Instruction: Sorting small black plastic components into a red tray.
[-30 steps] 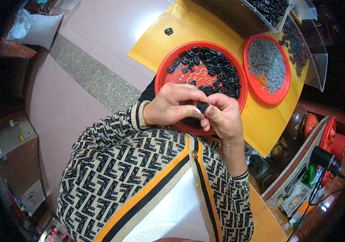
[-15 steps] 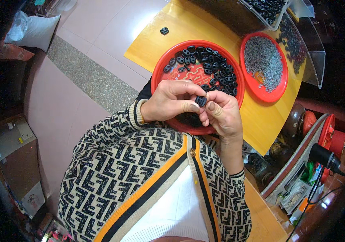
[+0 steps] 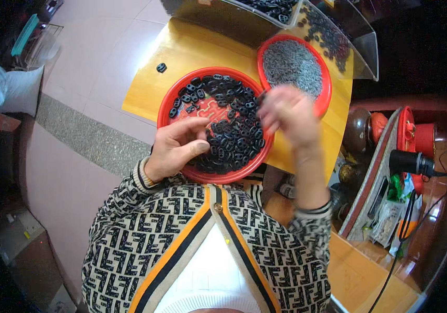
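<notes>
A round red basin (image 3: 165, 107) holds many small black two-hole plastic pieces, shaped like cord locks (image 3: 234, 141). Over its left side hovers my left hand (image 3: 176, 146), thumb and forefinger apart, with nothing visible between them. At the basin's right rim is my right hand (image 3: 291, 117), raised and smeared by motion. A dark spot shows by its fingertips; whether it is a piece in its grip I cannot make out. Beyond that hand, a red oval dish (image 3: 326, 96) carries a heap of small grey spring-like metal pieces (image 3: 294, 68), partly covered by the hand.
Basin and dish stand on a yellow board (image 3: 145, 88), where one lone black piece (image 3: 161, 68) lies far left. A clear bin (image 3: 223, 15) of black parts stands at the back, with scattered dark pieces (image 3: 328, 36) beside it. Jars (image 3: 356, 128) and a black cylinder with cable (image 3: 409, 163) are right.
My hands, earlier together around one black piece above the basin, have come apart. The right went toward the basin's right rim; the left stays over the left side. The whole view has shifted.
</notes>
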`<move>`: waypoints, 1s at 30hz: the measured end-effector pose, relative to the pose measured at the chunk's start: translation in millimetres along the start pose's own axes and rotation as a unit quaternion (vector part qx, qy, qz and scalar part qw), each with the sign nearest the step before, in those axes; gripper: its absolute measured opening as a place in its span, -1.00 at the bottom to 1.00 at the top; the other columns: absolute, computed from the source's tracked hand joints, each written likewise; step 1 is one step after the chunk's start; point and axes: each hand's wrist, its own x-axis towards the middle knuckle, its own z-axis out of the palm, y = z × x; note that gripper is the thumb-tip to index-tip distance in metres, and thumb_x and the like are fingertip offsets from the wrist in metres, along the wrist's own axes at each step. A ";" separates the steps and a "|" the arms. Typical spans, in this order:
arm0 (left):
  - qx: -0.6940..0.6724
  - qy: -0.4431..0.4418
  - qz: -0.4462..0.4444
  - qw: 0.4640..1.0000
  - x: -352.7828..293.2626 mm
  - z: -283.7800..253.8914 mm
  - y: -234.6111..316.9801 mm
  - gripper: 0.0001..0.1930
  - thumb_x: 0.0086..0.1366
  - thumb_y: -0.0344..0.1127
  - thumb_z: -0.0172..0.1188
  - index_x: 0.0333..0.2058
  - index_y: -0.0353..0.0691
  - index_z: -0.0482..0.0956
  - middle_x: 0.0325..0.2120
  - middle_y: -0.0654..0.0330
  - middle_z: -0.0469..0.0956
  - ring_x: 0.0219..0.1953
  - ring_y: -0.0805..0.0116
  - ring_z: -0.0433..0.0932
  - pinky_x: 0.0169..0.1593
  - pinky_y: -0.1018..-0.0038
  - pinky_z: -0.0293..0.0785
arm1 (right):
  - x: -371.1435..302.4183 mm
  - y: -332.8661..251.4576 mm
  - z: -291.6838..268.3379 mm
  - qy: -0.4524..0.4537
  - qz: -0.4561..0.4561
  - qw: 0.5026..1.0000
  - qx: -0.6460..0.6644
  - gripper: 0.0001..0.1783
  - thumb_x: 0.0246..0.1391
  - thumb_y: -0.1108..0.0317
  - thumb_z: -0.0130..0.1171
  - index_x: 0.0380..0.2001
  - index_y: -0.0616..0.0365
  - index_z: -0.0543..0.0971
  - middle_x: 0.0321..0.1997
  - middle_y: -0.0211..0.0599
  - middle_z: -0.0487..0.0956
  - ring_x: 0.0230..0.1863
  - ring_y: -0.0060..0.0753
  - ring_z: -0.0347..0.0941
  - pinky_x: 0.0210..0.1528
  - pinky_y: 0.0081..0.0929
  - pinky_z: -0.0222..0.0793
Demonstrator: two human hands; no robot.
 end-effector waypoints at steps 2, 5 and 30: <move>0.002 0.022 0.020 1.000 -2.5 -3.1 -0.9 -0.67 0.07 -0.56 0.13 -0.13 -0.40 0.39 -0.47 0.29 0.41 -0.43 0.60 0.37 -0.36 0.67 0.34 | 16.8 -45.8 -51.7 0.107 -0.152 0.982 0.025 -0.90 -0.10 0.46 0.05 -0.47 0.27 0.48 -0.52 -0.17 0.52 -0.58 -0.52 0.40 -0.56 -0.67 0.32; 0.023 0.006 0.016 1.000 2.6 -0.4 -3.3 -0.70 0.08 -0.54 0.13 -0.15 -0.39 0.40 -0.47 0.30 0.41 -0.43 0.61 0.36 -0.37 0.68 0.32 | 16.6 -100.0 -126.5 0.253 -0.146 0.947 0.133 -0.86 -0.05 0.46 0.05 -0.41 0.33 0.47 -0.50 -0.18 0.52 -0.53 -0.49 0.42 -0.51 -0.69 0.32; 0.349 -0.029 0.067 0.934 22.8 -13.4 15.3 -0.75 -0.02 -0.48 0.19 -0.30 -0.34 0.48 -0.47 0.03 0.46 -0.49 0.24 0.47 -0.40 0.47 0.38 | 29.1 44.2 -76.9 0.168 -0.068 0.682 -0.708 -0.81 -0.07 0.34 -0.02 -0.53 0.28 0.47 -0.47 0.08 0.47 -0.35 0.08 0.41 -0.28 -0.13 0.30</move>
